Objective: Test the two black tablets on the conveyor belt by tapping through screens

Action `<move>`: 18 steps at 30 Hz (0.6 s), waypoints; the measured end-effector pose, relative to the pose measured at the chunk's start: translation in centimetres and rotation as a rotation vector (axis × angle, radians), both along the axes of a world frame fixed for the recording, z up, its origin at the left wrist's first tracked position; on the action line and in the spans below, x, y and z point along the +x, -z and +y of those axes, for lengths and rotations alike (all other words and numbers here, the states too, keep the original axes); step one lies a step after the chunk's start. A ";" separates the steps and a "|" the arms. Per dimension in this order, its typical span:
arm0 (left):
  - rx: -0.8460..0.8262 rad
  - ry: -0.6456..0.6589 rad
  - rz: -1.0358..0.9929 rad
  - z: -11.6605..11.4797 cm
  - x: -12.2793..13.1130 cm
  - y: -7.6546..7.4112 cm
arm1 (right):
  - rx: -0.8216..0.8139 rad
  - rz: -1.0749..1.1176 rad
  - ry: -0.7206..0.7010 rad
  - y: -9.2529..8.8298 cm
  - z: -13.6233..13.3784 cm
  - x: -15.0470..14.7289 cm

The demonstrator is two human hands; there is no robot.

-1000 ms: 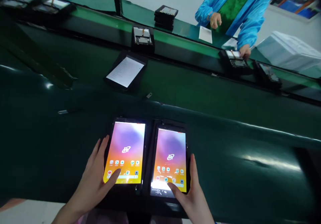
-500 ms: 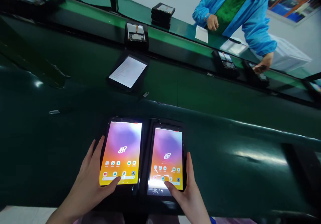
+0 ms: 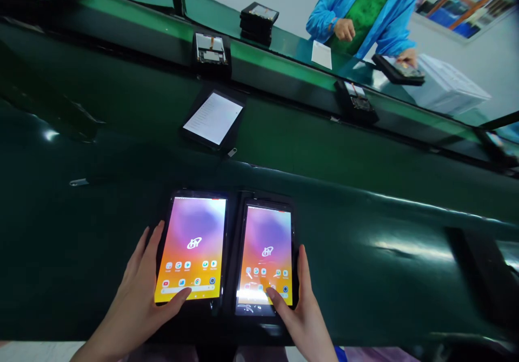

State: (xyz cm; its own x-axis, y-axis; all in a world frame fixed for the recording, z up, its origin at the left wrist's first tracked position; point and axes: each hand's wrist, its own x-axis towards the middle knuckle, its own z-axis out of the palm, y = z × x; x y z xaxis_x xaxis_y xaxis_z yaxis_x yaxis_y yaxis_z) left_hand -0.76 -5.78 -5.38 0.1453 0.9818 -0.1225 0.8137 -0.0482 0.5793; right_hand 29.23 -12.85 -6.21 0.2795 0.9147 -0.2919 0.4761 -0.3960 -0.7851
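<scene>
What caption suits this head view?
Left hand and right hand thumb two lit tablets, left tablet and right tablet.

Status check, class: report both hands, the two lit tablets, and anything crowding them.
Left hand open, thumb on left tablet. Right hand open, thumb on right tablet. Tablets side by side; nothing crowding them.

The left hand (image 3: 140, 297) and right hand (image 3: 302, 310) were cut off at the wrists by the bottom edge. Icons on both tablets (image 3: 190, 248) were too small to read. The co-worker (image 3: 365, 11) was cropped above the chest by the top edge.
</scene>
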 end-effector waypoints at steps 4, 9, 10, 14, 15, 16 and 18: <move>0.011 0.000 -0.002 0.0 0.2 -0.3 | -0.013 0.010 -0.030 0.1 -0.2 0.3; -0.114 -0.025 -0.004 -1.0 -0.1 -0.9 | -0.012 -0.004 -0.022 -0.2 -0.4 0.1; -0.121 -0.011 0.010 -1.4 -0.2 -0.9 | -0.004 -0.009 -0.011 -0.3 -0.5 -0.2; -0.107 0.031 0.054 -2.5 -0.8 -0.3 | 0.070 -0.047 0.045 -0.2 -1.3 -1.2; -0.112 0.019 0.046 -2.7 -1.0 0.0 | 0.096 -0.059 0.031 0.0 -1.5 -1.3; -0.114 0.002 0.028 -2.8 -1.2 0.3 | 0.119 -0.079 0.004 0.2 -1.8 -1.3; -0.087 -0.014 -0.022 -2.8 -1.5 0.9 | 0.154 -0.133 -0.071 0.9 -2.3 -0.9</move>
